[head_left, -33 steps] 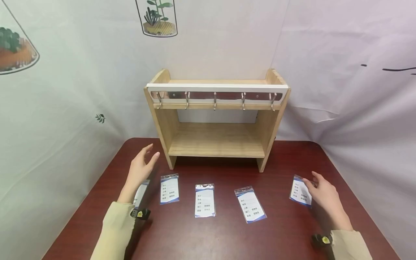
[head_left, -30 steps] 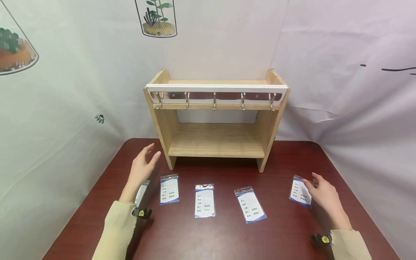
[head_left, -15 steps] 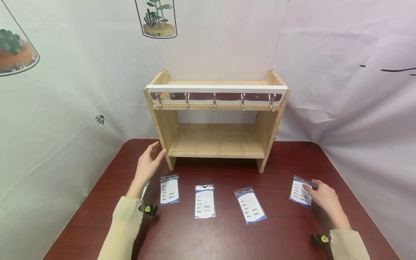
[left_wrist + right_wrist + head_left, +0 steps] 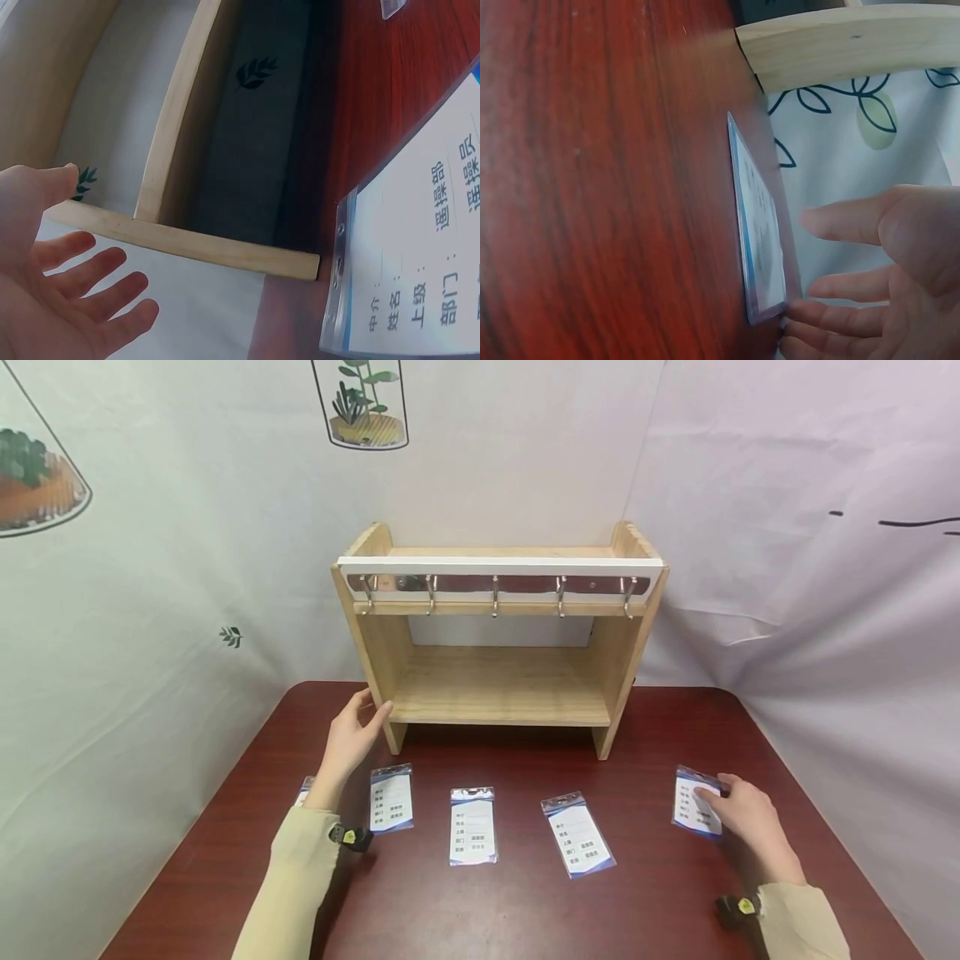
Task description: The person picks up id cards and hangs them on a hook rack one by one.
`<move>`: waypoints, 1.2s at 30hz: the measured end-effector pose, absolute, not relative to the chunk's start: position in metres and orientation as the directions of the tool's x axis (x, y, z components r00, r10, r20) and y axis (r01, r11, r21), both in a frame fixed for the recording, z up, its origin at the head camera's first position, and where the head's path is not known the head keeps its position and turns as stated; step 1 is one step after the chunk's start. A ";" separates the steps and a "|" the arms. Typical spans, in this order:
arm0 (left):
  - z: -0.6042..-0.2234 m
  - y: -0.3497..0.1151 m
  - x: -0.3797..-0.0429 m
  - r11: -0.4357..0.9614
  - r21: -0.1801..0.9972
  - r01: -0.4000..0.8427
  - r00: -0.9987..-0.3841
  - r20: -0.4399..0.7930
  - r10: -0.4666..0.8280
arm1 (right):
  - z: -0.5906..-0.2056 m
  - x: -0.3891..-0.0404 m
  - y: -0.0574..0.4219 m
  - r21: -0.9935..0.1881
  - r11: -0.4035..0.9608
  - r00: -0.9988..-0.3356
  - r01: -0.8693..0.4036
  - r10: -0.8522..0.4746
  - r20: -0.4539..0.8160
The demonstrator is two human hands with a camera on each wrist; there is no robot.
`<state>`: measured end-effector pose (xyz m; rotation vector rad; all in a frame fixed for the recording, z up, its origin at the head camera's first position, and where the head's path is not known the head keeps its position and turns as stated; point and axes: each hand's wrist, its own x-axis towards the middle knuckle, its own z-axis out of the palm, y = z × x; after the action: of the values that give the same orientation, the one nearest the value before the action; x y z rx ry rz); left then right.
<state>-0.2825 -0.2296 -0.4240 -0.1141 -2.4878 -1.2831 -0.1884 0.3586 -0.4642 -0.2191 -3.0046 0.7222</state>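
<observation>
The left hand [image 4: 351, 739], fingers spread and grasping nothing, has moved inward to straddle the upright side panel [image 4: 383, 652] of the pale wooden rack [image 4: 498, 689]; contact is unclear. The right hand [image 4: 752, 818], loosely open, has lowered its thumb over the white-and-blue, clear-plastic-sleeved badge [image 4: 686, 812], which has slid slightly toward it on the glossy dark-red bench [image 4: 480, 918]. No firm pinch shows, so the badge seems touched rather than secured.
</observation>
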 end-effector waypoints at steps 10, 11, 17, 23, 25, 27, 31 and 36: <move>-0.426 -0.224 -0.286 0.550 0.803 0.231 -0.940 0.329 -0.086 | -0.466 -0.197 0.360 -0.432 0.894 -0.991 0.120 0.132 -0.001; -0.426 -0.224 -0.286 0.547 0.805 0.230 -0.940 0.329 -0.089 | -0.467 -0.198 0.360 -0.432 0.893 -0.991 0.125 0.135 -0.006; -0.426 -0.223 -0.286 0.538 0.816 0.212 -0.944 0.313 -0.102 | -0.468 -0.205 0.363 -0.420 0.898 -0.991 0.128 0.137 -0.008; -0.424 -0.221 -0.285 0.539 0.816 0.209 -0.945 0.311 -0.104 | -0.465 -0.213 0.364 -0.457 0.885 -0.996 0.091 0.083 -0.037; -0.424 -0.221 -0.286 0.542 0.815 0.206 -0.944 0.311 -0.108 | -0.463 -0.215 0.364 -0.468 0.878 -0.995 0.098 0.076 -0.067; -0.424 -0.221 -0.286 0.543 0.814 0.206 -0.944 0.311 -0.107 | -0.461 -0.218 0.364 -0.466 0.878 -0.994 0.105 0.073 -0.087; -0.424 -0.220 -0.285 0.541 0.815 0.207 -0.944 0.312 -0.109 | -0.456 -0.222 0.364 -0.455 0.884 -0.991 0.111 0.062 -0.122; -0.424 -0.220 -0.284 0.542 0.813 0.212 -0.942 0.318 -0.109 | -0.453 -0.224 0.364 -0.461 0.876 -0.981 0.144 0.063 -0.186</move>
<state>-0.2843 -0.2200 -0.4245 -0.0844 -2.4514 -1.3588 -0.2245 0.3636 -0.4533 -0.1780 -3.2021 0.8079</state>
